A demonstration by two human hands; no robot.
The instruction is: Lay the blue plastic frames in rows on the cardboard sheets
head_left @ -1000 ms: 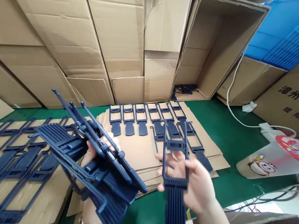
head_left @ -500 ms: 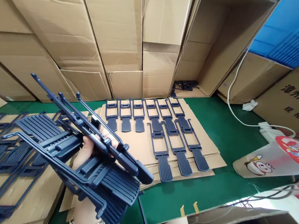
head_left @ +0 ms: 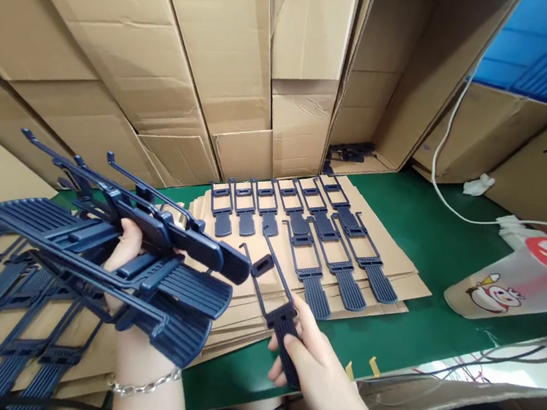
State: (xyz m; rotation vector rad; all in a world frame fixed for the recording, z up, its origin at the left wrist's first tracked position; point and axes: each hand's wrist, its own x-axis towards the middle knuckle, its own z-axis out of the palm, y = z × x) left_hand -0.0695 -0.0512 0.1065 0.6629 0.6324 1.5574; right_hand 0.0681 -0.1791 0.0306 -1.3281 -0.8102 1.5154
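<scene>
A bunch of dark blue plastic frames with ribbed paddles [head_left: 182, 287] is gripped in my left hand [head_left: 127, 246], whose fingers are mostly hidden behind them. My right hand [head_left: 305, 350] pinches one more such plastic frame [head_left: 283, 317] by its ribbed paddle, with its two hooked arms pointing up and away. That frame is held above the front edge of a cardboard stack [head_left: 236, 294]. On the stack, several matching frames [head_left: 312, 271] lie in two rows, the front row short and to the right.
Another cardboard stack with more frames [head_left: 25, 333] lies at left. An open carton [head_left: 444, 402] of dark parts stands at lower right. A drink cup [head_left: 493, 294] and white cable [head_left: 441, 153] are on the green table [head_left: 386, 341]. Cardboard boxes [head_left: 214, 42] wall the back.
My right hand has come into view from below, holding a single frame over the stack's front. My left hand has shifted left with its bunch. The view has turned slightly left.
</scene>
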